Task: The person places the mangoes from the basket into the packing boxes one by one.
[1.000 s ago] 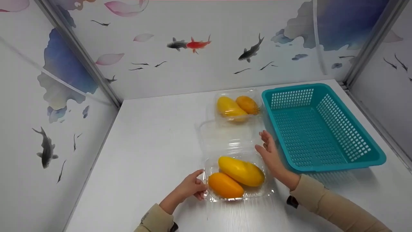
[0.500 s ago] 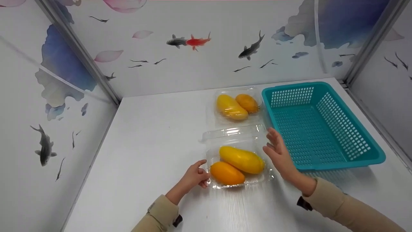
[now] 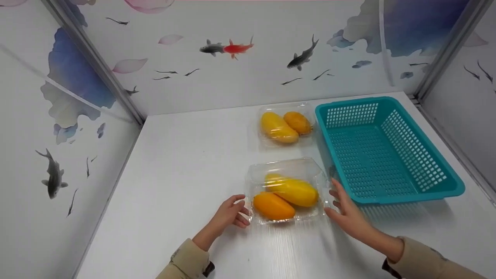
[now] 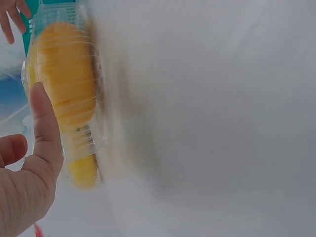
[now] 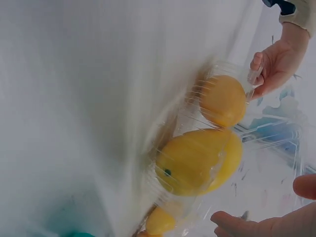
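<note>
A clear plastic clamshell box (image 3: 287,164) sits on the white table with its lid tilted over two mangoes. The longer yellow mango (image 3: 298,192) lies behind the orange-yellow mango (image 3: 273,206). At the box's left side is my left hand (image 3: 228,215), its fingers spread and relaxed; contact cannot be told. In the left wrist view one finger (image 4: 45,121) points along the box side. My right hand (image 3: 350,217) is held at the right side, fingers extended and holding nothing. The right wrist view shows the same mangoes from the side, with the lid raised.
Behind stands a second clear box (image 3: 267,146) with two mangoes (image 3: 279,128) inside. A teal plastic basket (image 3: 387,162) with perforated walls stands at the right, close to my right hand. Printed wall panels (image 3: 186,93) enclose the table at the back and sides.
The lid, which lay back flat, has swung up and forward over the mangoes. The box shows higher in view. My right hand has moved from beside the lid to the box's right side.
</note>
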Demonstrator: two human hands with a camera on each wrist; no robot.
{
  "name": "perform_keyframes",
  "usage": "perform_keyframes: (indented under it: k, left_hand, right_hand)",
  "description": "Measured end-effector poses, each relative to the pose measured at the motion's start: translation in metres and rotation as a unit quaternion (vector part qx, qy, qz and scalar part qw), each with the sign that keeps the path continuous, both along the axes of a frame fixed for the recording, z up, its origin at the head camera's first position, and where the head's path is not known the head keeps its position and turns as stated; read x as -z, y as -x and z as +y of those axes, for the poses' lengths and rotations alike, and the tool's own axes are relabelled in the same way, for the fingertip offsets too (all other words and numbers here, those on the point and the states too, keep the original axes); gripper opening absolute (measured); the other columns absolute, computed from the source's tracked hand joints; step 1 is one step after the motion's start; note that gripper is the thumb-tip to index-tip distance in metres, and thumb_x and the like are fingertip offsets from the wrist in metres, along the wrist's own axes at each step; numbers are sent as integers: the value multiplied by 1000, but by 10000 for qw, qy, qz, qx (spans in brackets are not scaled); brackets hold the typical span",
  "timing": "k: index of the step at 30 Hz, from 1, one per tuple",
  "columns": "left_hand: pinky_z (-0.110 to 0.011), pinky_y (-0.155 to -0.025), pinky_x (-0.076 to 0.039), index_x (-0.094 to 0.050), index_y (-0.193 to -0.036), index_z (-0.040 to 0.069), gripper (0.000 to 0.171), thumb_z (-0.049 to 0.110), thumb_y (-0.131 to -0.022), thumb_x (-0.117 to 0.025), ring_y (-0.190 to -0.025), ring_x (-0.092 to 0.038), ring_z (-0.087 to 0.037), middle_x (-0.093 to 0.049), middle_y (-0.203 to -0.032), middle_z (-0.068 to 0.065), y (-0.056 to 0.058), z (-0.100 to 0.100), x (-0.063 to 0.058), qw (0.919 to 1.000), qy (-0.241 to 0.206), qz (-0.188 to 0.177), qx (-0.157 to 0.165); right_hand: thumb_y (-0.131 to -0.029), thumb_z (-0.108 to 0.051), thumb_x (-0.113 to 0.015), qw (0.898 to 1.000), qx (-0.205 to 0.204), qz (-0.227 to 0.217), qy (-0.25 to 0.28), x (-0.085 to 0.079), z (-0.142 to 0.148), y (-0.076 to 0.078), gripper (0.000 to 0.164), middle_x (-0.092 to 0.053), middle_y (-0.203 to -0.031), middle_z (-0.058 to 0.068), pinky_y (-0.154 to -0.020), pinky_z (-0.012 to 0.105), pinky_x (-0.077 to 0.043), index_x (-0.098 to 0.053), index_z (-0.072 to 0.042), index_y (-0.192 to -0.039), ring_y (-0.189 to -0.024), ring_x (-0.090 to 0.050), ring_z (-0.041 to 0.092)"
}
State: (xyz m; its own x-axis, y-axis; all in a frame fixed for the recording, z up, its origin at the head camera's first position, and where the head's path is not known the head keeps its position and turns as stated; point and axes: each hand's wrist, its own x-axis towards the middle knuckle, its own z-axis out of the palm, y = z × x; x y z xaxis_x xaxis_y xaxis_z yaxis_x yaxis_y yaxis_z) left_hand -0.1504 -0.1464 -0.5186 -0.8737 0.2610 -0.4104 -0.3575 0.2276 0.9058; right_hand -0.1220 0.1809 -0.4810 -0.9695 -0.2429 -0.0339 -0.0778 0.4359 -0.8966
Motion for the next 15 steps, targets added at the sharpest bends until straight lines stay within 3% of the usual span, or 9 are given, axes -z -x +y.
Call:
perform_keyframes:
  k: [6,9,15]
  left_hand:
    - [-29,-65,-55,-36,-133,-1,68,54,-94,-33,-69,-67,-20,-63,-91,-11,-7,-4,-2,9998,45,97,149]
    - [-28,-64,-55,-37,-132,-1,73,59,-90,-36,-68,-66,-19,-62,-90,-10,-10,-2,-3,9997,141,96,158]
    - [-30,-63,-55,-36,-133,-1,50,30,-95,-48,-64,-65,-21,-64,-89,-14,-17,6,-14,9990,365,16,243]
  right_hand:
    - [-89,-2,-51,9980,-227,-534,-252,10,7,-11,71,-10,-148,25,-99,54,-34,-6,-1,-144,-128,-32,43]
    - [-89,-3,-52,9954,-301,-851,-327,15,10,-14,72,-7,-148,26,-98,56,-35,-7,-1,-144,-127,-32,43]
    - [-90,-12,-55,9888,-323,-1404,-378,26,14,-16,72,-6,-148,26,-96,53,-38,-9,-1,-144,-124,-37,42]
